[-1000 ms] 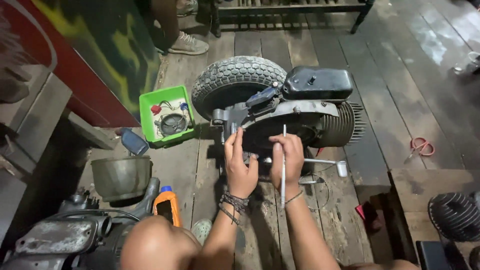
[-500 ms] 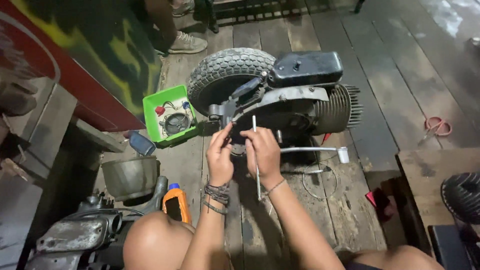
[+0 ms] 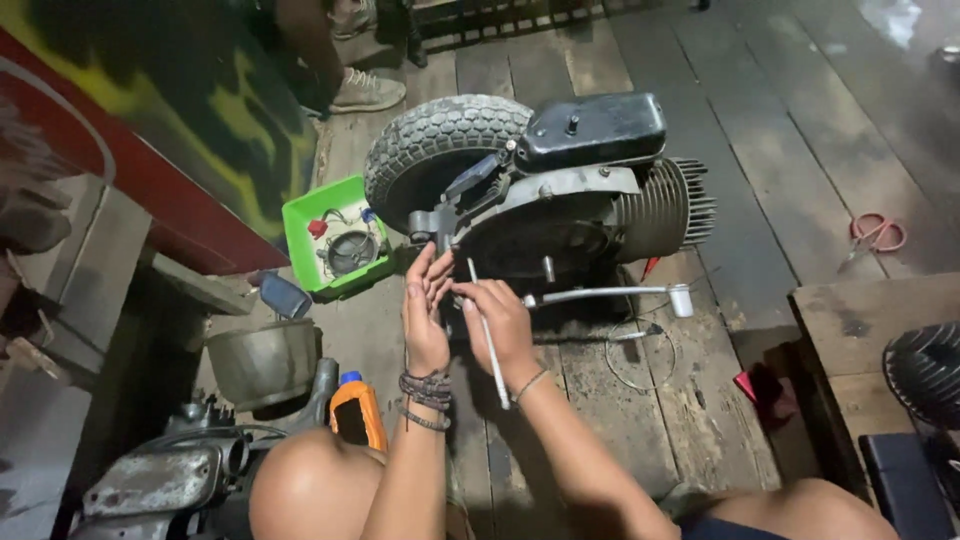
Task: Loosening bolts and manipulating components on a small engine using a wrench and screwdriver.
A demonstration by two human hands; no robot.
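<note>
A scooter engine (image 3: 560, 215) with a knobbly tyre (image 3: 435, 150) and a black cover lies on the wooden floor. My left hand (image 3: 425, 315), with dark bracelets at the wrist, touches the engine's lower left edge with its fingertips. Right beside it, my right hand (image 3: 500, 325) grips a thin white rod-like tool (image 3: 490, 340) whose tip points at the same spot. A metal kick lever (image 3: 610, 295) sticks out to the right of my hands.
A green tray (image 3: 300, 225) of small parts sits left of the tyre. A metal bowl (image 3: 262, 362), an orange bottle (image 3: 357, 415) and another engine part (image 3: 160, 480) lie near my knee. Red scissors (image 3: 872, 235) lie far right. Someone's shoe (image 3: 365, 92) is behind.
The view shifted slightly; the engine now sits a little further right and lower. Both hands stay at the engine's lower left, the right still holding the white tool.
</note>
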